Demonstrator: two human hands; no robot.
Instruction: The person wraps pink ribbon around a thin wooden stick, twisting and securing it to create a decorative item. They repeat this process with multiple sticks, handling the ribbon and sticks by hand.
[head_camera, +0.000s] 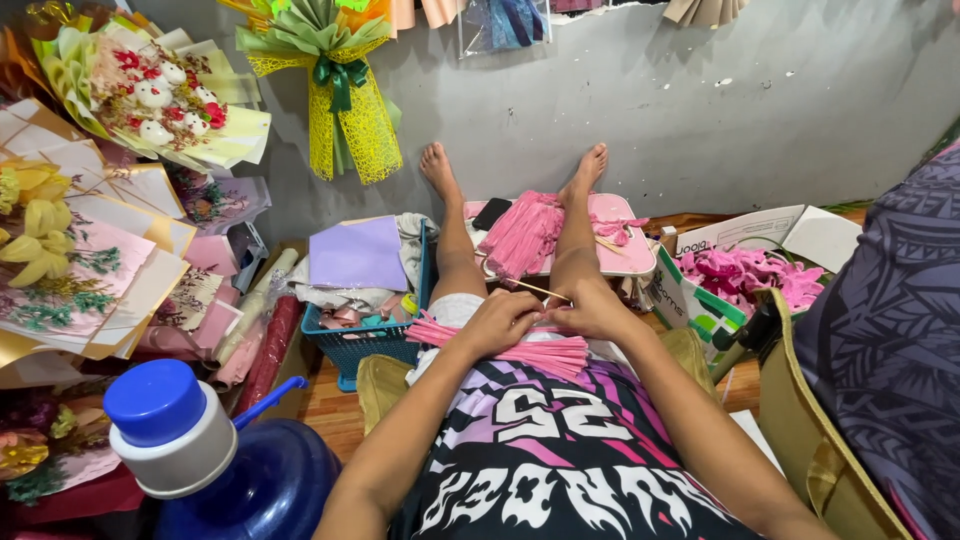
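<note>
Head cam: we're mid-wrap, both left hand (497, 322) and right hand (592, 312) pinched shut on a thin wooden stick (533, 290) over the pink fringed paper strips (520, 347) across our lap. Next probably needs tight, even winding.

Blue water jug (250, 480), bouquets (150, 90), blue basket (355, 345)

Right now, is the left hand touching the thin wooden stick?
Cannot tell. In the head view, the left hand lies near the wooden stick, but the contact point is hidden.
</note>
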